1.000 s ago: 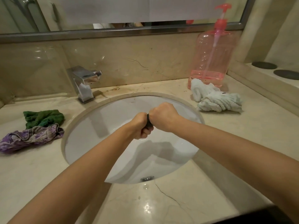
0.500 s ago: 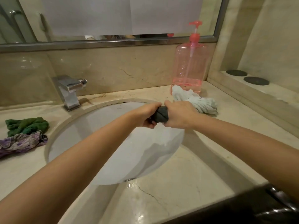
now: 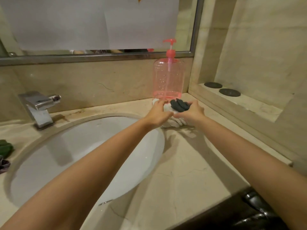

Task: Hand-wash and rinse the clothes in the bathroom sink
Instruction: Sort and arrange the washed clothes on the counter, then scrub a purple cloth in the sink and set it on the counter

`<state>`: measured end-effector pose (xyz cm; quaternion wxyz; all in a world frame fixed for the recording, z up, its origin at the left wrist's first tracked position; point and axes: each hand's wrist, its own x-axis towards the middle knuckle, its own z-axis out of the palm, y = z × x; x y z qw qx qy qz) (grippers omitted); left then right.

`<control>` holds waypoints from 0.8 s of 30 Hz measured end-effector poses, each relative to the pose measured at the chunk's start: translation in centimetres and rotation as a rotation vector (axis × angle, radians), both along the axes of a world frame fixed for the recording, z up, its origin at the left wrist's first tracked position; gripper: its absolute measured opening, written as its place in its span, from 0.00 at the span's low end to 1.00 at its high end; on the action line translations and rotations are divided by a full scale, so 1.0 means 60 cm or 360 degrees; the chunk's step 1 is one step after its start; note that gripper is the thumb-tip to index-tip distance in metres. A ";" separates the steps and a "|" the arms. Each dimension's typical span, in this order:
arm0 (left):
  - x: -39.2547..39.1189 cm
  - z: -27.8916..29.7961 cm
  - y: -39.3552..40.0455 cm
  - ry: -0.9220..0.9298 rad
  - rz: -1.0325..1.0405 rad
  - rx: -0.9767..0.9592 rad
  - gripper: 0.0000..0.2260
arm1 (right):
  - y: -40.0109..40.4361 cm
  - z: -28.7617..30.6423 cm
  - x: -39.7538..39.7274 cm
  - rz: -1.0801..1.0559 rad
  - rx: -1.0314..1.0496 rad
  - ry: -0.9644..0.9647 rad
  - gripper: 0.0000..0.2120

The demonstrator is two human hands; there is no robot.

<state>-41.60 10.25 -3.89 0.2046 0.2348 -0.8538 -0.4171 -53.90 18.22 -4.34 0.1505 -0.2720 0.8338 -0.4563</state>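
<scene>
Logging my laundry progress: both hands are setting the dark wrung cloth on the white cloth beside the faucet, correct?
Not beside the faucet. The head view shows both hands setting the dark cloth on the white cloth in front of the pink soap bottle, right of the sink.
</scene>
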 end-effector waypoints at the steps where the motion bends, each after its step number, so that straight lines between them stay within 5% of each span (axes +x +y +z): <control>1: 0.006 -0.004 -0.003 -0.0088 -0.0007 -0.0081 0.25 | -0.002 0.000 0.000 0.0052 0.0139 0.0091 0.33; 5: 0.039 -0.019 -0.018 -0.0401 -0.0123 -0.0318 0.21 | 0.002 0.016 0.019 0.0031 0.0668 0.0855 0.21; 9: 0.085 -0.011 -0.031 -0.0601 -0.0288 -0.0285 0.14 | 0.009 0.021 0.047 0.0138 0.0439 0.1177 0.14; 15: 0.183 0.002 -0.048 -0.0990 -0.0430 -0.0421 0.13 | -0.006 0.013 0.110 0.0575 0.0316 0.0951 0.11; 24: 0.399 0.014 -0.066 -0.1178 -0.0079 -0.0516 0.16 | -0.090 -0.024 0.292 0.1449 0.0393 0.0791 0.08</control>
